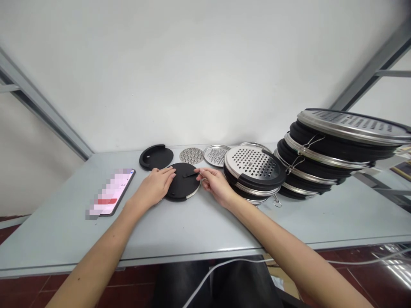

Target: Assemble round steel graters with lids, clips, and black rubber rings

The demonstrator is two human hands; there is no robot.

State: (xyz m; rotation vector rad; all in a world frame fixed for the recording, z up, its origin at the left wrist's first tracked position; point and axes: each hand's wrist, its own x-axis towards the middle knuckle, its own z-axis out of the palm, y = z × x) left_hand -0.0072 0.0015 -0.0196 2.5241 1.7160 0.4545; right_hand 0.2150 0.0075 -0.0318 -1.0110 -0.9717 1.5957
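A round black disc (183, 188) with a bright metal rim at its lower right lies on the table before me. My left hand (157, 185) rests on its left side, fingers stretched out over the surface. At the disc's right edge, my right hand (213, 182) pinches the end of a thin black strip (191, 174) that runs across the top. Behind the disc are a black round cover (156, 157), a loose perforated metal grater plate (192, 155) and a rimmed grater plate (216, 155). The underside of the disc is hidden.
Right of my right hand stands a short stack of round graters (253, 164). A taller, leaning stack (330, 158) with wire loops is farther right. A phone (112, 192) lies at left. A white cable (221, 264) hangs below the table edge.
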